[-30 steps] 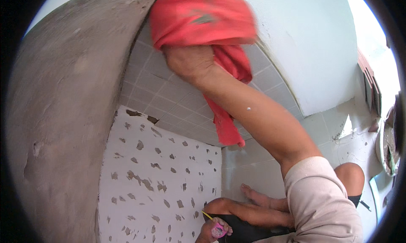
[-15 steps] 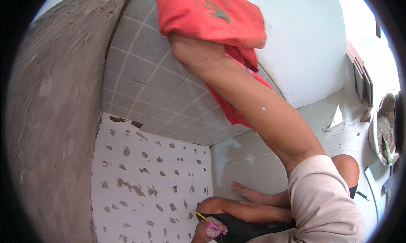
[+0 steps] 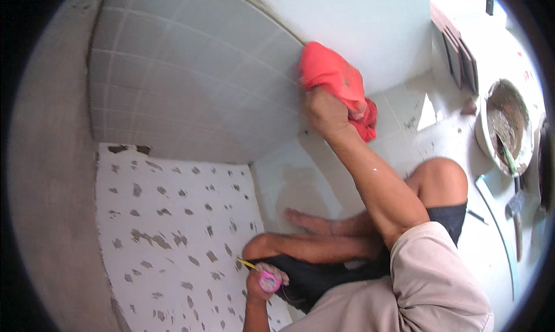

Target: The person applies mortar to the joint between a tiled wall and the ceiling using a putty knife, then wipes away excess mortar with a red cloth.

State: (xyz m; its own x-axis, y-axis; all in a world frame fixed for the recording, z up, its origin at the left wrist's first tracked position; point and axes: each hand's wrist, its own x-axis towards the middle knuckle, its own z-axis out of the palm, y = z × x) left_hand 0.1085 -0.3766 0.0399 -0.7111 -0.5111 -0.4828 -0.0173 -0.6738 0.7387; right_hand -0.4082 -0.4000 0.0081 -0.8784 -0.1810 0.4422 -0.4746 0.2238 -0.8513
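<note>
A red cloth (image 3: 332,69) with a greyish stain is bunched in my right hand (image 3: 328,111), whose fingers are closed on it and partly hidden by it. It hangs by the edge of the grey tiled wall (image 3: 196,78); whether it touches the tiles I cannot tell. Low in the view, my left hand (image 3: 258,283) is wrapped round a pink tape measure (image 3: 269,282), with a short length of yellow blade (image 3: 246,263) sticking out. That hand is beside my bent knee, before the white wall panel (image 3: 173,228) dotted with grey chipped patches.
At right stands a white basin (image 3: 481,136) of wet mortar with a green-handled tool (image 3: 507,158) in it. A mallet (image 3: 515,213), a thin dark stick-like item (image 3: 477,217) and a pale curved strip (image 3: 502,234) lie on the floor. Several tiles (image 3: 459,57) lean farther back.
My right hand has moved down and right with the red cloth, from high on the tiles to near their edge. The view has shifted. My left hand still grips the tape measure.
</note>
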